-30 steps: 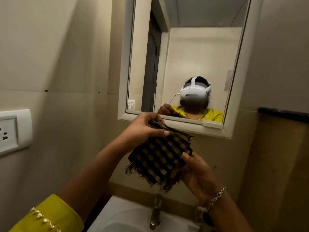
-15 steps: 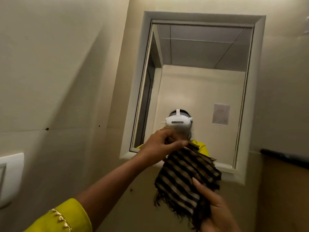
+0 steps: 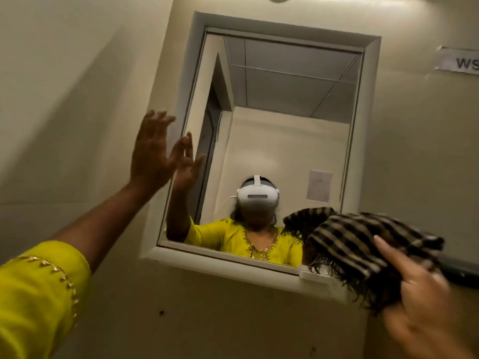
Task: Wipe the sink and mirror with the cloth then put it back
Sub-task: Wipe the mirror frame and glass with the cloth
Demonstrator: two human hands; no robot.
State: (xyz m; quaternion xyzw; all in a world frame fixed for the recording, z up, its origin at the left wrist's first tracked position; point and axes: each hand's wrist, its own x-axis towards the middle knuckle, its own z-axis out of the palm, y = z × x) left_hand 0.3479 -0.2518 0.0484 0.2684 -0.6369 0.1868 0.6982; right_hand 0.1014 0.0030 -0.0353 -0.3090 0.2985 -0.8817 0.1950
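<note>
Head view: the left hand (image 3: pixel 153 154) is letting go, fingers now spread by the mirror (image 3: pixel 285 141), leaving the right hand (image 3: pixel 425 301) alone pinching the cloth (image 3: pixel 363 244), ready for wiping the glass.

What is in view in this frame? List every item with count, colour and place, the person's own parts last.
mirror: one, white frame, on the wall ahead, centre.
cloth: one, black and tan checked, fringed, at the mirror's lower right corner.
wall label: one, white with dark letters, upper right, cut off by the edge.
dark bar: one, black, on the wall at right, behind the cloth.
sleeve: one, yellow with gold trim, lower left.
left hand: one, open, fingers spread, raised by the mirror's left edge.
right hand: one, holding the cloth, lower right.
</note>
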